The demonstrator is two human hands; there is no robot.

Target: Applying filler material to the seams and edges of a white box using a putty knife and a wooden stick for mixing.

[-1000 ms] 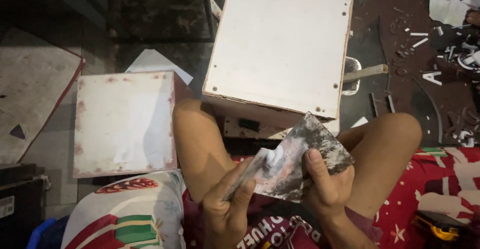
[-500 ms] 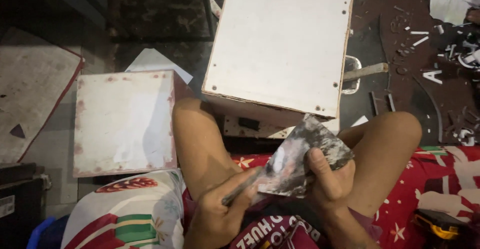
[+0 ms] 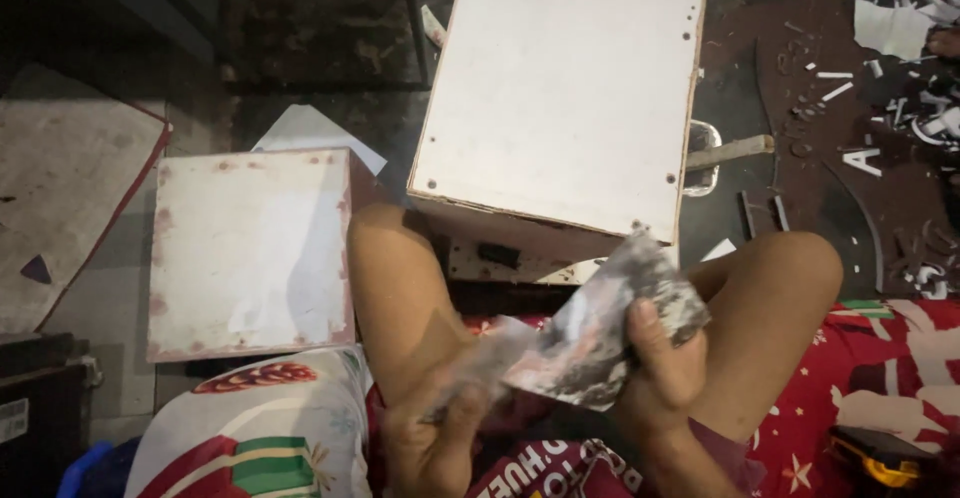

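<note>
I sit with my knees up, and both hands meet low in the view between my legs. My right hand [image 3: 662,363] grips a dirty grey, paint-smeared sheet [image 3: 600,333], thumb on top near its right edge. My left hand [image 3: 432,436] is blurred at the sheet's lower left corner. It seems to hold a thin dark tool against the sheet, but the blur hides what it is. Just beyond my knees stands a large white board box [image 3: 565,93].
A smaller white square panel [image 3: 250,250] with rusty edges lies to the left on the floor. A worn board [image 3: 60,198] lies at far left. White scraps and cut letter shapes [image 3: 890,78] litter the dark floor at upper right. A patterned cushion [image 3: 250,428] sits by my left thigh.
My left hand has slid down and left along the sheet's lower edge and is now blurred with motion. The right hand keeps its grip on the sheet, which has tilted slightly.
</note>
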